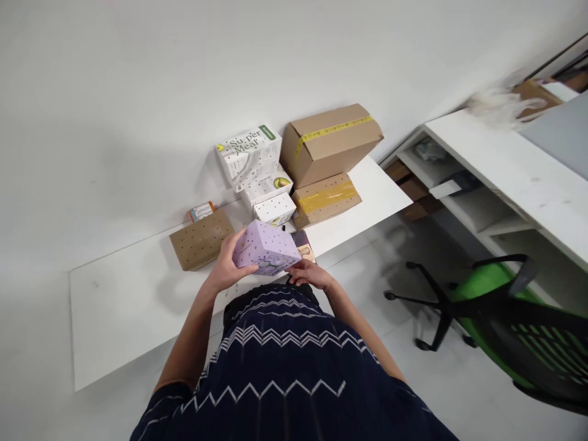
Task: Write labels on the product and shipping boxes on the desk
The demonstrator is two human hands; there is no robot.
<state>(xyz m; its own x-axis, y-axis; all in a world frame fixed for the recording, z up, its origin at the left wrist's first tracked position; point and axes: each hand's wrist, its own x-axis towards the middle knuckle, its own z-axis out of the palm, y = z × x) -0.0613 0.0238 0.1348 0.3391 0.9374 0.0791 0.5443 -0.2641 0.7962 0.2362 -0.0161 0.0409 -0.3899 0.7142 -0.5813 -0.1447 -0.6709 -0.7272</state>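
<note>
A purple box (pixel 271 245) with small dark specks is held up close in front of my body, tilted. My left hand (pixel 229 263) grips its left side, thumb along the lower edge and fingers on the far side. At the lower right corner, my right hand (pixel 307 273) has its fingers curled against the box. A brown speckled carton (pixel 201 240) lies on the white table (pixel 124 300) just left of my left hand. Beyond the purple box is a small white box (pixel 274 209). Partly behind my right hand lies a dark box with a picture (pixel 304 245).
Against the wall stand a white "Super Meal" box (pixel 248 153), a white avocado box (pixel 266 187), a large taped carton (pixel 331 141) and a flatter taped carton (pixel 327 199). A small orange-edged box (pixel 201 212) sits behind the brown carton. Right: a shelf unit (pixel 509 165) and green-black chair (pixel 491 300).
</note>
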